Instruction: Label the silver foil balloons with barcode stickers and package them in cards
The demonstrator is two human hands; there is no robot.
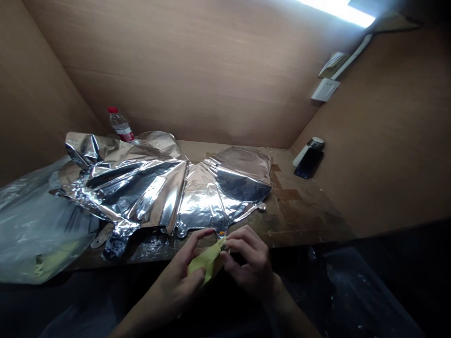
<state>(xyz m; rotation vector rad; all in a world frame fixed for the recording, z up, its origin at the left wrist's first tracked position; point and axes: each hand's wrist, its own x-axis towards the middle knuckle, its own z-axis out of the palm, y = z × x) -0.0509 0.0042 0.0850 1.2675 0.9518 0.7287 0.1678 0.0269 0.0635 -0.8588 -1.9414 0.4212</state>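
A small room of brown wood boards [183, 56] is seen, w/ a bright ceiling light [334, 9] at top right & a white wall switch [325, 89] on the right wall. A long wooden bench [299, 211] runs across the view, its top worn & patchy. Much of it is covered by a big silver foil balloon [141, 188], crinkly & flat. It's prob. laid down bc it's too big & floppy to be held up.

A clear plastic bag [35, 220] is heaped at the left end of the bench, w/ some yellow showing inside. A dark plastic tub [366, 291] is seen at lower right, in front of the bench. A water bottle [120, 123] w/ a red cap is stood at the back, behind the foil, seemingly to keep it out of the way. A black phone [308, 164] & a white-and-silver tube [308, 151] are kept by the right wall, prob. for the same reason.

A small yellow sheet [207, 259] is held up in the air at the front edge of the bench, just below the balloon's lower edge. It's pinched by both hands. Its lower part is pressed between the thumb & fingers of the left hand [176, 277]. Its top corner is pinched by the curled fingers of the right hand [250, 263], prob. so the sheet is kept steady. A tiny shiny bit [225, 247] shows at that corner, but it's too small to tell what it is.
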